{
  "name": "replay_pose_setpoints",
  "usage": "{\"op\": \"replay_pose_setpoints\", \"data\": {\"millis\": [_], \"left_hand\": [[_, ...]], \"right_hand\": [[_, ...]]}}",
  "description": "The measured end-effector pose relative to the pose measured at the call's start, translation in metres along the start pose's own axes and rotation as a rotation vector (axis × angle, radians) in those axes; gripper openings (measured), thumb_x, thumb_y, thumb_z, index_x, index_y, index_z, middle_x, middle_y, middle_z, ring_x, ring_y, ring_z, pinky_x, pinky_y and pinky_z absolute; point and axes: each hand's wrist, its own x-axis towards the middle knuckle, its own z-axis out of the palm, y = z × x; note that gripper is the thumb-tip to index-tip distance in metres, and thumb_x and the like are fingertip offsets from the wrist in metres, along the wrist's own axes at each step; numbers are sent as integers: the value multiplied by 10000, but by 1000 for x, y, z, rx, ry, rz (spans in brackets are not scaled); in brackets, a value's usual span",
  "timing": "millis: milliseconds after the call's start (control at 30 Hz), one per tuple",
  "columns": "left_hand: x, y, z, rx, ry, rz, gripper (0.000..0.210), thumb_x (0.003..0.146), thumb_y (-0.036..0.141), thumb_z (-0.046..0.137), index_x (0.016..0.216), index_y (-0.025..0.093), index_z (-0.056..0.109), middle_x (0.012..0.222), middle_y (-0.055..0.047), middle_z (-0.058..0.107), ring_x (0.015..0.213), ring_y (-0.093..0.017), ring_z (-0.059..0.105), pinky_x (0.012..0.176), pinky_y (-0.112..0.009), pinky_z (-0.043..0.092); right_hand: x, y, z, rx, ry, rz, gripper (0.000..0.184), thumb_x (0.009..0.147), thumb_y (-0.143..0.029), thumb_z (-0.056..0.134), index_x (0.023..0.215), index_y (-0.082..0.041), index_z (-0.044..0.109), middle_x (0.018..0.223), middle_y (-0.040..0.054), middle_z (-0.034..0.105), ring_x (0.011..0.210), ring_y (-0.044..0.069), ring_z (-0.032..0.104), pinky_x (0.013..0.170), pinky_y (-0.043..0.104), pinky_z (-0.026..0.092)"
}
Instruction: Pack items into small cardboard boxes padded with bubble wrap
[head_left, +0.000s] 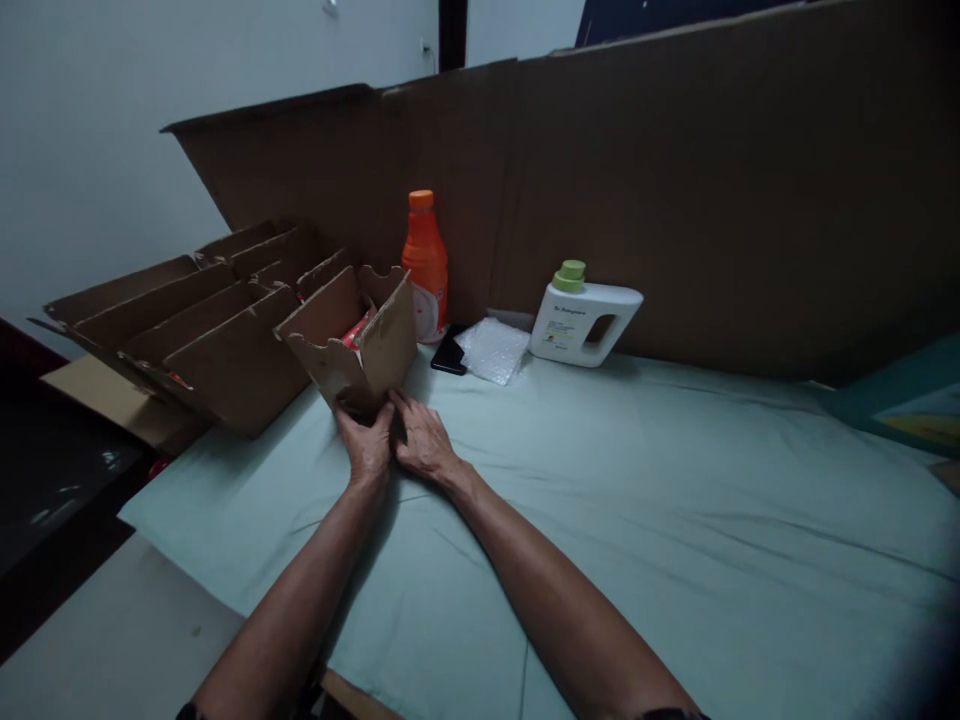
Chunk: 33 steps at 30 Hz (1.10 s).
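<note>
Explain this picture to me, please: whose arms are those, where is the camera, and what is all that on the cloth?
There is no machine here. The arms belong to a person who wears a camera on the head, so you look forward and down along them. The left hand and right hand meet at the bottom of a small open box of cardboard; the fingers press against its base, and something red shows inside. It stands on a pale green cloth. Left of it lies a stack of flattened boxes. Behind stand an orange bottle, a white jug with a green cap, a dark phone and a piece of bubble wrap. A tall cardboard wall closes the back.
</note>
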Motion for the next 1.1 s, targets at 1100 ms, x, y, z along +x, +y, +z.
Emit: {"op": "replay_pose_setpoints", "data": {"millis": [1100], "left_hand": [[54, -9, 20, 354, 123, -85, 447, 862, 312, 727, 1256, 172, 570, 1238, -106, 639, 1131, -248, 631, 1002, -462, 511]], "right_hand": [[3, 23, -1, -34, -83, -97, 627, 872, -284, 646, 1455, -107, 497, 1546, 191, 464, 1444, 272, 408, 1185, 443, 289]]}}
